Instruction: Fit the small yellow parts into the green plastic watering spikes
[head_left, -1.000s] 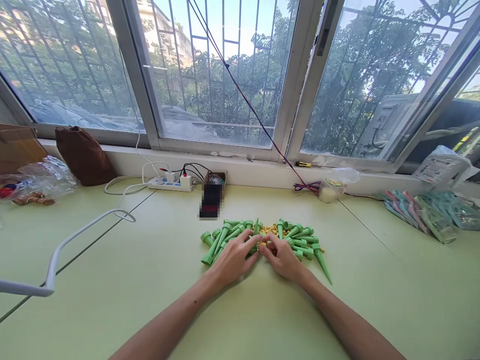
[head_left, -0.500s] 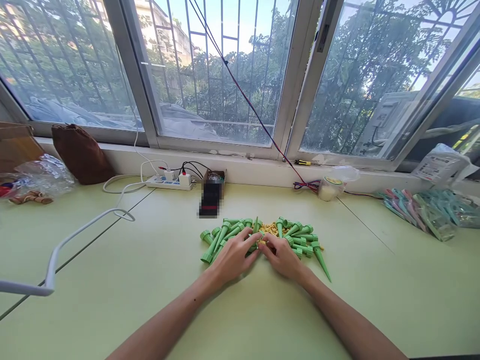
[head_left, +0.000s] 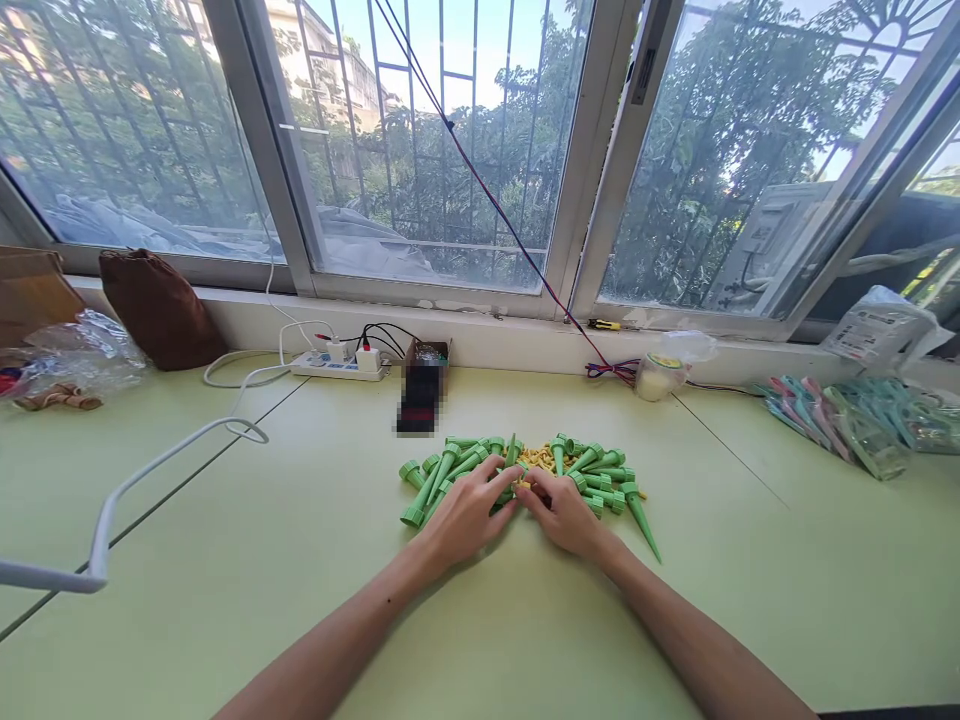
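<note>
Left hand (head_left: 465,515) & right hand (head_left: 568,517) meet fingertip to fingertip at near side of heaped green plastic cone spikes (head_left: 604,477), mid pale green tabletop (head_left: 225,560), toward far edge. Fingers curled; grip on anything can't tell. Small yellow plastic bits (head_left: 538,458) nest in heap, prob. for easy reach.

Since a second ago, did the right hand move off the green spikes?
No. The right hand still rests at the same spot on the green spikes, beside the left hand.
</note>
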